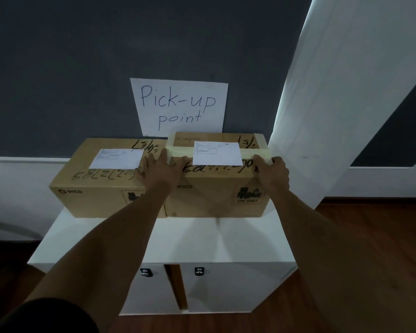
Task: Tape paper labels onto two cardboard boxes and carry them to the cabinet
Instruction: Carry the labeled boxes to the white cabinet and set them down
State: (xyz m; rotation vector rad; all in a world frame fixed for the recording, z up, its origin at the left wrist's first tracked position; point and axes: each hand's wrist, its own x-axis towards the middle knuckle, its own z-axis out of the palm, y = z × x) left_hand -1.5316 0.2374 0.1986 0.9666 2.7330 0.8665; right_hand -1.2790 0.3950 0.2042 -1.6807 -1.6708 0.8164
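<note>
Two brown PICO cardboard boxes stand side by side on a white cabinet (135, 239). The left box (94, 193) carries a white paper label (117, 158) on top. The right box (214, 198) has its own white label (217, 153) over a strip of pale tape. My left hand (161, 168) lies with straight fingers on the right box's top left corner, over the seam between the boxes. My right hand (270, 170) grips that box's top right edge, fingers curled over it.
A paper sign reading "Pick-up point" (179, 106) hangs on the dark wall behind the boxes. A white door frame (322, 116) leans past on the right. The cabinet has two doors with dark handles (145, 272). Wooden floor (370, 236) surrounds it.
</note>
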